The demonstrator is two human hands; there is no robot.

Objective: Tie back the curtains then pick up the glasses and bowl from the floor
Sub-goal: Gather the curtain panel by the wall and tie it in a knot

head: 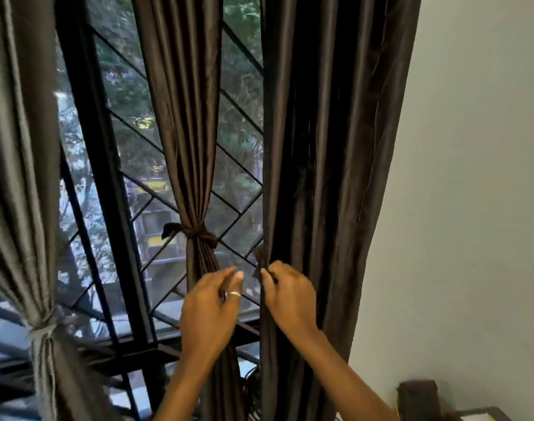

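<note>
Two curtains are tied; you are on the right curtain [326, 177]. Your right hand [290, 296] pinches its edge, your left hand [211, 308] hangs loosely curled, empty. Next: gather and tie.

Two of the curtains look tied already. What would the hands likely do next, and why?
Probably gather the right curtain into a bunch, since it hangs loose while the middle curtain and left curtain are cinched. The right hand pinches its edge; the left hand is beside it, open.
</note>
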